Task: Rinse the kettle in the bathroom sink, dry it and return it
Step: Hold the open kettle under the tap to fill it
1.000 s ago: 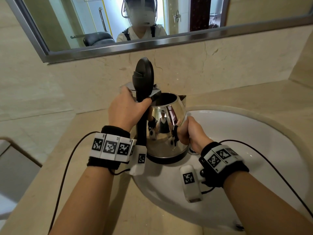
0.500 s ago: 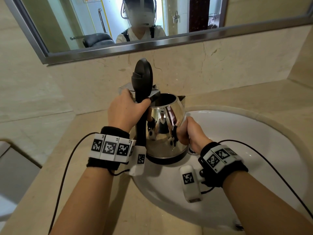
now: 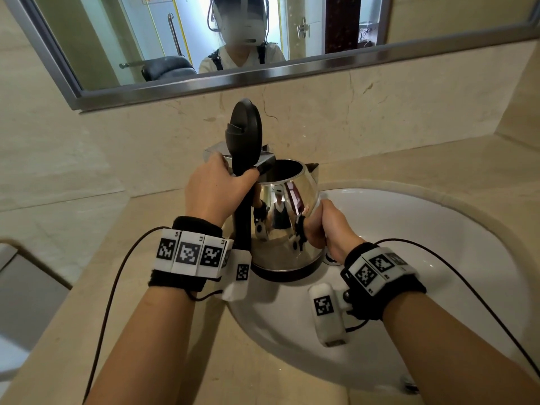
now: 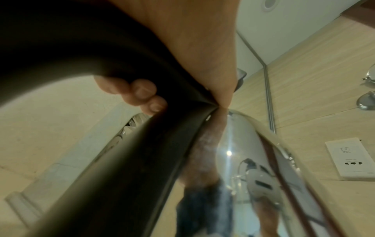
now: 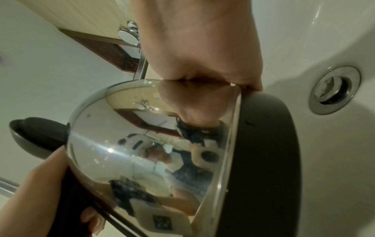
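Gripping the black handle (image 3: 244,220) near its top, the left hand (image 3: 214,197) holds the steel kettle (image 3: 285,229) upright over the left edge of the white sink (image 3: 438,273), its lid (image 3: 244,133) standing open. The right hand (image 3: 327,226) presses against the kettle's right side, fingers curled along the shiny wall. The drain (image 5: 334,90) lies just beyond the kettle's base.

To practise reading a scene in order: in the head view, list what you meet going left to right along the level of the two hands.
Beige counter → left hand gripping the black kettle handle → shiny kettle body → right hand against its side → white sink basin.
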### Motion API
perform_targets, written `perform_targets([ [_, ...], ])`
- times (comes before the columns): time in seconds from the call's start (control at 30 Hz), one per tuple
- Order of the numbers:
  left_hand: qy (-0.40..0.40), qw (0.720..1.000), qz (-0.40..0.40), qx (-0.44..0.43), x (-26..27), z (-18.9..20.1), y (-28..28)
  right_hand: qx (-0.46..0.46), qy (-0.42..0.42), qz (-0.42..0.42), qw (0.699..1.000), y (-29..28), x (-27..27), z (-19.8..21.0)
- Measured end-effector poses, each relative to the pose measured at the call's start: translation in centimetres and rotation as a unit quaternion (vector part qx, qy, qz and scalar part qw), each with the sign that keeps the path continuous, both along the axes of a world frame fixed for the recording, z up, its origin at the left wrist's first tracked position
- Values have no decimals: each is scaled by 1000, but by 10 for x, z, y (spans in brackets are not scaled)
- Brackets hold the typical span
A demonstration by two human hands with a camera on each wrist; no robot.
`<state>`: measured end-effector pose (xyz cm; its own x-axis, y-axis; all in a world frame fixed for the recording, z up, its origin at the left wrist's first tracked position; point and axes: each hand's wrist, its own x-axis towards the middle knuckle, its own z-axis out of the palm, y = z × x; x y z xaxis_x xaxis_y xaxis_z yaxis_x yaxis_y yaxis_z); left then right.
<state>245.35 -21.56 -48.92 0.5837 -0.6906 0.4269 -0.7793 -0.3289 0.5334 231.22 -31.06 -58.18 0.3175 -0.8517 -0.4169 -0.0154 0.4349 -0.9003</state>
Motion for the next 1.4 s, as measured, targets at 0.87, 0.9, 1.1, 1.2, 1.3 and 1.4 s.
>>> perform_targets([
  [0.87,-12,1000,-2,-2,2,-2,-2,6,11,0,1000,14,-4,15],
  [0.9,-12,1000,-3,-2,2,-2,-2,8,11,-1,1000,14,-3,15],
  [1.1,-11,1000,-4,0,3,-2,-2,18,4,-2,1000,16,-4,19],
  [1.2,-9,1000,-6,-1,3,-2,-2,25,3,-7,1000,17,-5,21],
  [1.3,-13,1000,-5,1,4,-3,-3,27,-1,-14,1000,18,-4,22],
  [1.4,-15,1000,-2,2,4,-2,-3,25,4,-15,1000,19,-4,23],
])
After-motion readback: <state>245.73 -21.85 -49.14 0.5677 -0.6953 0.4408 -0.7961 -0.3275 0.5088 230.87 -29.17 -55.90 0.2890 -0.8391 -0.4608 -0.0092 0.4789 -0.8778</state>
